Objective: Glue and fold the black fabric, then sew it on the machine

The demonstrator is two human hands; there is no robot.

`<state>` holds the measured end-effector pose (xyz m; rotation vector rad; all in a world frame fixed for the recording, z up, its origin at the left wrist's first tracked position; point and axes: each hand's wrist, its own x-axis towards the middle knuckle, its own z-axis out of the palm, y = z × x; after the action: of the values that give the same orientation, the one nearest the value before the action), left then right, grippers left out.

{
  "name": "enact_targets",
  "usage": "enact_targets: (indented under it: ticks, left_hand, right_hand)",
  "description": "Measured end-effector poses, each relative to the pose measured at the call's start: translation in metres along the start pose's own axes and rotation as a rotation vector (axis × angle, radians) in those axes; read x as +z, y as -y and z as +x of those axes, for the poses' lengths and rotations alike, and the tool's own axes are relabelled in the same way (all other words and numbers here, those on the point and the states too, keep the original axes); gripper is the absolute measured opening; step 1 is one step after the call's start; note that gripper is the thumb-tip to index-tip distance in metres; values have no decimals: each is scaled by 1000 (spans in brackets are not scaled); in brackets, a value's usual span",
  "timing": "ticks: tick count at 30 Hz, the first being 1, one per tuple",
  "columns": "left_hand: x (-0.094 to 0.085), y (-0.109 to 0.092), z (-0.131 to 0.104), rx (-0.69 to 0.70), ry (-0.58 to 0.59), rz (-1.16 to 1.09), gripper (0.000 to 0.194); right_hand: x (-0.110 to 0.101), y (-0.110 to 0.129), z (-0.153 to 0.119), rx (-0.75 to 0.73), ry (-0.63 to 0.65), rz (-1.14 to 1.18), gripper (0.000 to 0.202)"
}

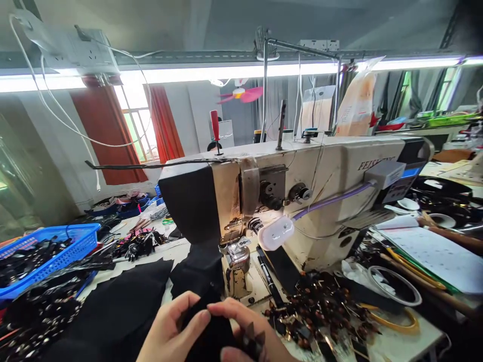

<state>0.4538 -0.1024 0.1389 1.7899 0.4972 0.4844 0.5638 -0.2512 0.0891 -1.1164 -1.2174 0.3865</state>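
Both hands are at the bottom middle, in front of the sewing machine (332,166). My left hand (175,329) pinches a piece of black fabric (211,334) between thumb and fingers. From the other side my right hand (251,319) grips the same fabric by its upper edge. A dark object with pointed, leaf-like tips (253,341) shows against my right hand; what it is I cannot make out. Just beyond my fingers stands the machine's metal needle area (237,261), with more black cloth (198,269) lying to its left.
Black fabric sheets (121,306) cover the table at left, near a blue basket (56,251) of dark pieces. Brown beaded items (320,311) are heaped at right, beside a black pen (269,276), a tape ring (396,286) and papers (433,251). A lamp (277,234) juts from the machine.
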Motion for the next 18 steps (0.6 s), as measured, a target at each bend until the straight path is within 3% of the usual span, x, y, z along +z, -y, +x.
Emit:
enact_targets:
  ticks: [2, 7, 12, 18]
  left_hand:
    - [15, 6, 18, -59, 94, -76, 48]
    - [38, 4, 55, -205, 288, -160, 47]
    - [53, 1, 82, -202, 241, -168, 46]
    - [57, 27, 103, -145, 181, -122, 38]
  right_hand:
    - [-24, -7, 0, -103, -22, -184, 36]
    - [-77, -15, 19, -550, -50, -726, 29]
    - [-99, -37, 42, -779, -102, -954, 25]
    - [-102, -63, 48, -870, -109, -1036, 22]
